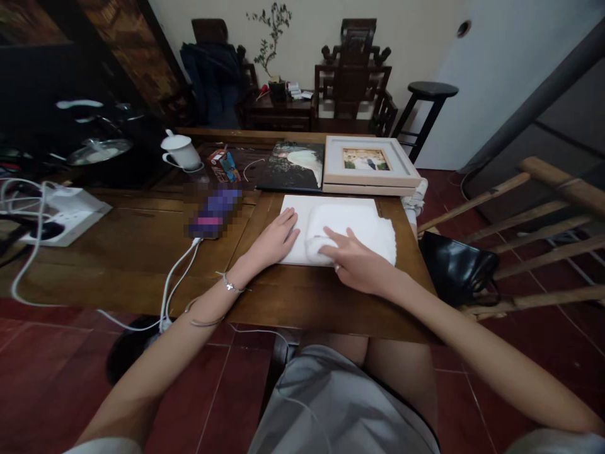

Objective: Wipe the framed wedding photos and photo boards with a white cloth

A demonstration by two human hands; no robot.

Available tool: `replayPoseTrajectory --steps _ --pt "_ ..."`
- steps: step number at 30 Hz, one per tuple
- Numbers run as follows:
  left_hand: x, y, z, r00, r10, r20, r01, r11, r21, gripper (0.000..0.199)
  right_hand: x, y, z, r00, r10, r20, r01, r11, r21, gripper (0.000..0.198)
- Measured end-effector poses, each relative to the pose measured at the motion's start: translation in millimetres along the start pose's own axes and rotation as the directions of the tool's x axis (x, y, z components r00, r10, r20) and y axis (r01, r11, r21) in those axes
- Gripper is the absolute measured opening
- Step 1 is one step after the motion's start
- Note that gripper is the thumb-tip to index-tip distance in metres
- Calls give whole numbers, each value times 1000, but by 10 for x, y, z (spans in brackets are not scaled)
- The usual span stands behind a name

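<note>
A flat white board lies on the wooden table in front of me. My left hand rests on its left edge with the fingers stretched out flat. Bunched over the board's right part is a fluffy white towel, one end of which reaches past the board's right edge. My right hand holds the towel from the near side and presses it down on the board, with some fingertips hidden in the folds. The towel covers much of the board's surface.
Behind the board lie a dark picture panel and a light wooden photo frame. To the left are a phone on white cables, a lidded white mug, a small carton and a power strip. A wooden chair stands at right.
</note>
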State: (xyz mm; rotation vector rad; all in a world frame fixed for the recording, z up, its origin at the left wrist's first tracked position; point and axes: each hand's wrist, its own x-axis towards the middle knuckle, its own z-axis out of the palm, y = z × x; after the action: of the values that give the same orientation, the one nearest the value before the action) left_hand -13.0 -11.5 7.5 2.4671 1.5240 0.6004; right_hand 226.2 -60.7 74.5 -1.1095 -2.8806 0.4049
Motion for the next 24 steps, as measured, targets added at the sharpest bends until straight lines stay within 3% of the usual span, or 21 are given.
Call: replayPoseTrajectory --steps 4,8,18,24 --pt "2 7 -6 1000 3 -1 -3 1000 -8 48 -262 -233 -60 992 -98 77 94 994 55 45" --pt "2 4 -6 1000 3 -1 -3 1000 -7 49 -264 -211 -128 989 -127 72 117 984 132 39" --pt "-1 -17 4 1000 12 -9 -12 1000 -13 51 494 456 -184 982 -83 -172 98 992 81 29" --pt "-5 -4 -13 1000 9 1 -9 1000 -23 53 726 568 -200 979 5 -203 5 999 48 34"
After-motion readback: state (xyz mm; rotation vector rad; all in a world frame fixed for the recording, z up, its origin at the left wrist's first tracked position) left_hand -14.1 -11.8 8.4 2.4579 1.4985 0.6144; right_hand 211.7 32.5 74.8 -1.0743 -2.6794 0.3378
